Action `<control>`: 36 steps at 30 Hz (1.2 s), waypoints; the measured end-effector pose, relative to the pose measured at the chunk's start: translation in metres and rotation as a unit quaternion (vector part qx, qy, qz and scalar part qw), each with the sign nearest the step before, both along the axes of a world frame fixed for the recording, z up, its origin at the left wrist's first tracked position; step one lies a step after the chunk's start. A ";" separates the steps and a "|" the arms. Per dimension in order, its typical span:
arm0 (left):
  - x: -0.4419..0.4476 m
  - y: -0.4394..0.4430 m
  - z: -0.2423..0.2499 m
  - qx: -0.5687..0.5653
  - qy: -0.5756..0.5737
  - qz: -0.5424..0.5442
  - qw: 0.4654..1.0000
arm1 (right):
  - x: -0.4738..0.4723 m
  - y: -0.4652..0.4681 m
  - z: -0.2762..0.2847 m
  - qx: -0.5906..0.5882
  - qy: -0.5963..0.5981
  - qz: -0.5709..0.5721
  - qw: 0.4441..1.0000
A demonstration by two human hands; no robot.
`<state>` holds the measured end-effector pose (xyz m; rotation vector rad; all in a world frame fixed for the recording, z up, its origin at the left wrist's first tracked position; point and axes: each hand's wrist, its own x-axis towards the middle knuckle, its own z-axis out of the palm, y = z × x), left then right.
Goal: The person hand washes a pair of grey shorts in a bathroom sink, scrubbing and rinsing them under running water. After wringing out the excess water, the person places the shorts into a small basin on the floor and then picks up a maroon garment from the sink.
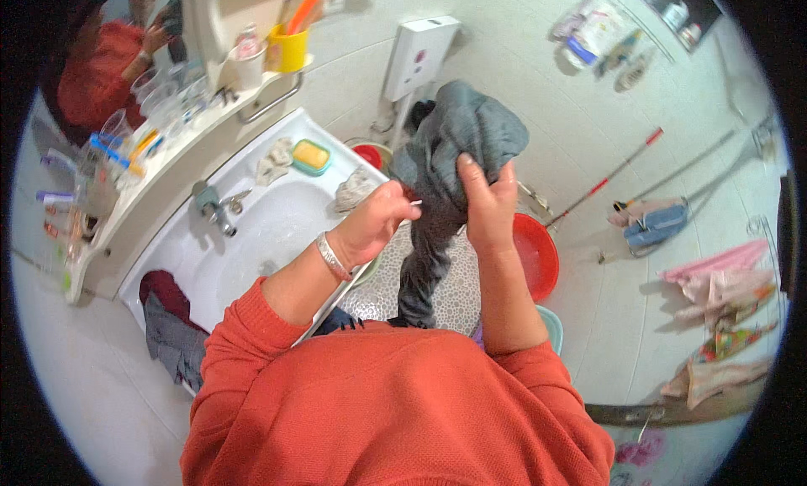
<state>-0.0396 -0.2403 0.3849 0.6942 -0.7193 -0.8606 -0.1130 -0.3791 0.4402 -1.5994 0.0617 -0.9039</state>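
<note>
My right hand [492, 205] grips a bunched dark grey garment [479, 126], with the thumb on top of the cloth. Part of the garment hangs down over the patterned floor. At its left edge, my left hand [378, 224] has curled fingers, and a small white thing sticks out between them; whether these fingers also hold the cloth is hidden. To the left lies a white washbasin [277, 227] with a metal faucet [217, 215]. A yellow soap bar [311, 153] rests in a green dish on the basin's back rim, between crumpled light cloths.
A shelf [252, 98] with cups and brushes runs above the basin. Grey and maroon cloths [170, 328] drape over its near left corner. A red basin [536, 256] stands on the floor at the right, near a red-and-grey pole [605, 180]. Cloths hang on the right wall.
</note>
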 end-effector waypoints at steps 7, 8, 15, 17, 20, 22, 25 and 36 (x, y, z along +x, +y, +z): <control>-0.040 -0.083 0.014 -0.021 0.135 0.058 0.989 | -0.110 -0.083 0.004 -0.052 0.072 -0.100 0.991; -0.040 -0.095 0.021 -0.027 0.144 0.069 0.987 | -0.127 -0.092 0.004 -0.024 0.044 -0.095 0.994; -0.080 -0.166 0.085 -0.080 0.053 0.020 0.995 | -0.243 -0.168 0.017 0.172 -0.090 -0.102 0.976; -0.089 -0.176 0.097 -0.146 -0.021 -0.001 0.989 | -0.271 -0.190 0.008 0.045 -0.107 -0.189 0.975; -0.091 -0.193 0.098 -0.098 -0.088 -0.030 0.991 | -0.294 -0.222 -0.016 -0.089 -0.128 -0.255 0.954; -0.090 -0.217 0.088 0.015 -0.312 0.050 0.949 | -0.295 -0.226 -0.039 0.010 -0.004 -0.277 0.961; -0.096 -0.250 0.061 0.106 -0.319 0.075 0.939 | -0.301 -0.222 -0.060 0.233 -0.007 -0.194 0.953; -0.140 -0.253 0.055 -0.055 -0.023 -0.133 0.989 | -0.295 -0.207 -0.090 0.539 0.015 0.164 0.826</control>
